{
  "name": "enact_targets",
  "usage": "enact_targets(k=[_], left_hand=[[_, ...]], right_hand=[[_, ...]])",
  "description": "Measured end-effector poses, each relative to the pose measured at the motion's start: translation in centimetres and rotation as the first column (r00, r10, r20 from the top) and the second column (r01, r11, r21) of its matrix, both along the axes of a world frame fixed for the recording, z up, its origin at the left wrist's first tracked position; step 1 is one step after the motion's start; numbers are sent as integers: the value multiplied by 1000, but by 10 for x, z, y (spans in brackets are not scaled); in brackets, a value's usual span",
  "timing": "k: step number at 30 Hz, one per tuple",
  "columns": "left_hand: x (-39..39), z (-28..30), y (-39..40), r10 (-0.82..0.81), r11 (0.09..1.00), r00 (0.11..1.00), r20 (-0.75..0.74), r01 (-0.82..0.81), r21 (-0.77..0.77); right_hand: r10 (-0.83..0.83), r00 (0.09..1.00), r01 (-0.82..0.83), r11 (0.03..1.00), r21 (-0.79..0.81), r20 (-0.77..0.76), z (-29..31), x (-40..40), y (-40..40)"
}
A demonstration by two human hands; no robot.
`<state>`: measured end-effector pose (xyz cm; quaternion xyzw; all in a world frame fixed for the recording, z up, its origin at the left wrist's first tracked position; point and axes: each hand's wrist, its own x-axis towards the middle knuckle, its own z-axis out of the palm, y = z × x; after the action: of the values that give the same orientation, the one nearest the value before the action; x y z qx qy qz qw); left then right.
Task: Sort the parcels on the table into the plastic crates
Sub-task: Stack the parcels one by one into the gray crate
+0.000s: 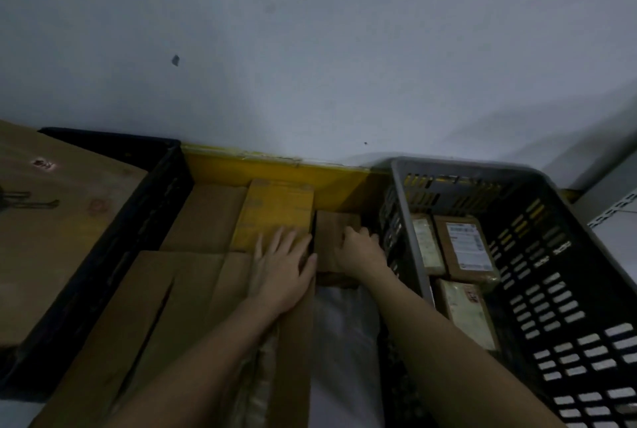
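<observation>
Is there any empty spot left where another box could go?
Yes: the grey crate shows bare floor right of its three parcels. The yellow crate is crowded: both hands, left and right, sit among tightly packed boxes. The black crate is covered by a big carton.

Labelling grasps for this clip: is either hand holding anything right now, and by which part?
The right hand grips a small brown parcel at its right edge. The left hand only rests flat on a yellow parcel.
</observation>
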<state>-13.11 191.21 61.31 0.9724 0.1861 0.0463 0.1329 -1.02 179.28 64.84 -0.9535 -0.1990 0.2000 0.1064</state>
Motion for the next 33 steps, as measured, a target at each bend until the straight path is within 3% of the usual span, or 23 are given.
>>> enact_targets(k=[3, 12, 16, 23, 28, 33], left_hand=[[1, -4, -3, 12, 1000, 1000, 12, -13, 24], [2, -10, -5, 8, 999, 996, 84, -12, 39], [2, -9, -6, 17, 1000, 993, 114, -18, 11], [2, -11, -7, 23, 999, 989, 143, -26, 18], [3, -14, -8, 25, 999, 988, 150, -28, 24], [2, -11, -9, 30, 998, 991, 131, -36, 42]], right_hand=[[-87, 996, 85, 995, -59, -26, -27, 1, 11], [-248, 962, 245, 969, -44, -114, -77, 3, 45], [-294, 954, 287, 953, -96, -59, -94, 4, 51], [-284, 957, 287, 957, -49, 56, -111, 10, 29], [-305, 952, 300, 945, -134, -21, -111, 17, 22], [-413, 894, 419, 908, -1, -174, -94, 18, 24]])
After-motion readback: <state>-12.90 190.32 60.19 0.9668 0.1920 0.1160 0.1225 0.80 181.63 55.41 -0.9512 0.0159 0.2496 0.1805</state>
